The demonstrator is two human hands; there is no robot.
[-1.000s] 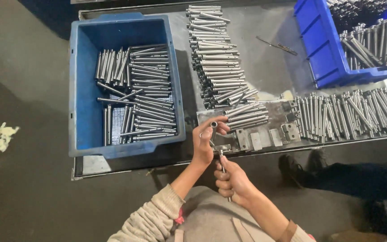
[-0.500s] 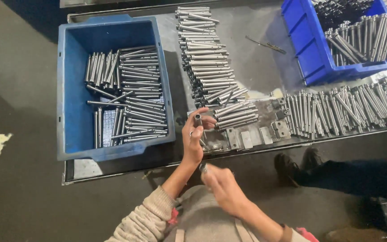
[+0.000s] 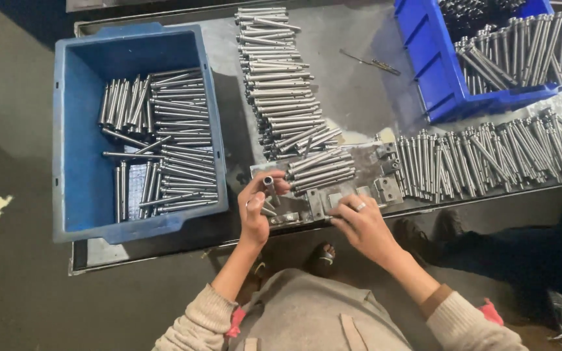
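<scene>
Here the left hand (image 3: 255, 211) pinches a short metal tube (image 3: 269, 190) between thumb and fingertips, holding it nearly upright so its open end faces the camera. The tube sits just above the near edge of the counter (image 3: 359, 84), right in front of the person. Small metal pieces seem to lie under the left fingers, but they are too small to make out.

The right hand (image 3: 362, 224) is just to the right of the left one, fingers loosely spread and reaching onto a flat metal jig (image 3: 339, 195) at the counter's edge. Its fingertips touch or nearly touch the jig; whether it grips anything I cannot tell. A ring shows on one finger.

Just beyond both hands lies a heap of rods (image 3: 320, 169), and a long stack of rods (image 3: 274, 71) runs away from them up the counter. To the left of the left hand stands a blue bin (image 3: 76, 130) with more rods laid inside. To the right of the right hand a row of rods (image 3: 489, 156) spreads along the counter, and beyond that, far right, a second blue bin (image 3: 437, 71) holds longer rods. A thin tool (image 3: 369, 62) lies alone on the counter beyond the stack.
</scene>
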